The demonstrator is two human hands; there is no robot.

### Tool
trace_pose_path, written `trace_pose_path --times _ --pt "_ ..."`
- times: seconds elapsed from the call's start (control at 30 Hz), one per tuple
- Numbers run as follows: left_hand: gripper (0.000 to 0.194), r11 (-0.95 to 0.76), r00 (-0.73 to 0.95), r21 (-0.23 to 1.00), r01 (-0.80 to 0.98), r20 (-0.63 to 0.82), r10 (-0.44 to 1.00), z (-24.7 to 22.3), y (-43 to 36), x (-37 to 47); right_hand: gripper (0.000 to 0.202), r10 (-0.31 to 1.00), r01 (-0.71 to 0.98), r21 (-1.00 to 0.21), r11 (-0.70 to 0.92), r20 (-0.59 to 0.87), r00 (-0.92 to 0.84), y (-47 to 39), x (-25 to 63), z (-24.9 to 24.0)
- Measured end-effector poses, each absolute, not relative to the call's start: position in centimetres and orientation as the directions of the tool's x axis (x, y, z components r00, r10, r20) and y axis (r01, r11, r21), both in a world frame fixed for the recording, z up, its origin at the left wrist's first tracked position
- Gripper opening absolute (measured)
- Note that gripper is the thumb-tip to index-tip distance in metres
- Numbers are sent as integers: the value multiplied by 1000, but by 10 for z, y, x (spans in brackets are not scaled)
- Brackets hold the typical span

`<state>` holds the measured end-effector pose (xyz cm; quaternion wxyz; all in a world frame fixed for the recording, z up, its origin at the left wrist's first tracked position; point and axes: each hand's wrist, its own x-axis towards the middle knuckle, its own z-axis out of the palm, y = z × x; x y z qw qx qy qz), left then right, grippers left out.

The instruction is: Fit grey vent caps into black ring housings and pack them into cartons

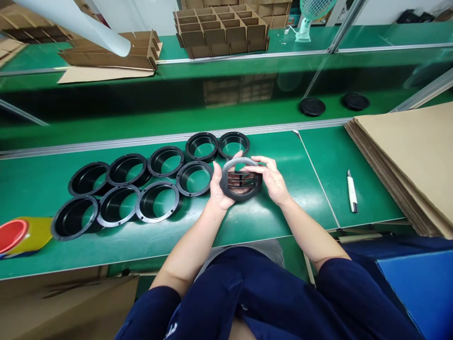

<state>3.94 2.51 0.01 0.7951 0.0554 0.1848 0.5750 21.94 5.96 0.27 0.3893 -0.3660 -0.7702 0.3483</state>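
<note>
A round black air vent (241, 192) with slats across its opening is held up over the green table. My left hand (220, 189) grips it from the left, thumb along the rim and fingers behind. On the other side, my right hand (272, 178) has its fingers on the upper right rim. Just left of my hands, black plastic rings (159, 217) stand in two rows. The closest are one ring (194, 193) beside my left wrist and another (247, 144) behind the vent.
A white utility knife (351, 192) lies at right, near stacked cardboard sheets (406, 137). A yellow container (40, 232) with a red opening is far left. Behind the metal rail are two black round parts (313, 107). Cardboard dividers (222, 35) and a fan (303, 33) occupy the shelf.
</note>
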Motion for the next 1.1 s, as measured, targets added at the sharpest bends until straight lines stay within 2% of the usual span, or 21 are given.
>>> trace_pose_path --times 0.2,0.27,0.37,0.43,0.47,0.53,0.63,0.7,0.77,0.83,0.93,1.0,1.1 --pt "79 349 292 298 -888 -219 931 3 25 38 55 819 281 -807 519 375 -435 58 220 4" --pt "77 340 284 291 -894 -218 934 2 26 38 56 794 307 -763 569 413 -446 57 221 2" --pt "72 278 197 266 -923 -294 935 1 28 39 58 662 393 -551 736 464 -589 58 223 -2" --pt "69 254 158 239 -937 -359 920 0 29 42 59 572 421 -396 816 449 -686 60 224 -2" --pt "68 266 168 222 -938 -380 909 -1 30 44 61 558 433 -357 827 430 -710 60 224 -1" --pt "63 319 223 191 -928 -400 889 -1 30 48 78 565 453 -351 819 355 -745 60 221 3" --pt "57 371 284 155 -916 -402 871 0 29 52 116 548 458 -386 801 164 -820 61 213 12" --pt "62 364 288 133 -922 -395 872 0 29 52 119 528 456 -402 794 84 -845 68 207 17" --pt "68 364 288 128 -923 -400 870 -1 29 50 113 566 490 -420 764 71 -822 86 199 20" --pt "70 407 294 181 -895 -446 845 -3 29 48 112 661 583 -402 706 78 -747 113 187 21" --pt "64 524 329 258 -812 -539 775 -9 28 49 118 771 731 -291 617 36 -636 157 162 17" --pt "57 568 357 212 -795 -593 722 -12 28 50 119 781 766 -225 602 -36 -624 177 146 12" --pt "44 548 337 144 -824 -652 679 -13 28 52 117 777 781 -151 606 -95 -622 183 135 1"
